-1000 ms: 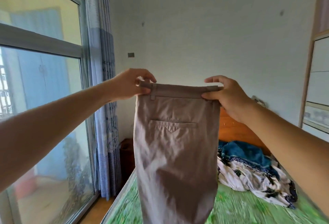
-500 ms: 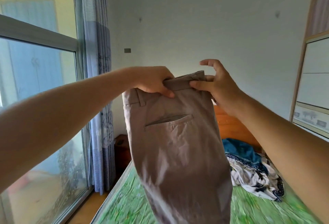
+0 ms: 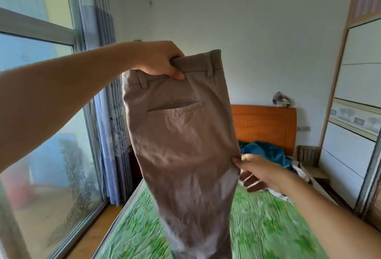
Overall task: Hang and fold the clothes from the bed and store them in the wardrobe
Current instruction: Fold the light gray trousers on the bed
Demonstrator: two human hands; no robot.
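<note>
Trousers, one beige pair, hang in mid-air at the view's centre, over the bed. The left hand, at 11 o'clock, grips the waistband. The right hand, at 4 o'clock, touches the side edge with its thumb, fingers loosely curled; whether it pinches I cannot tell. At 3 o'clock, one heap of at least two garments lies on the bed. I judge the task early: this pair is unfolded, the heap waits, and nothing has reached the one wardrobe at 2 o'clock.
</note>
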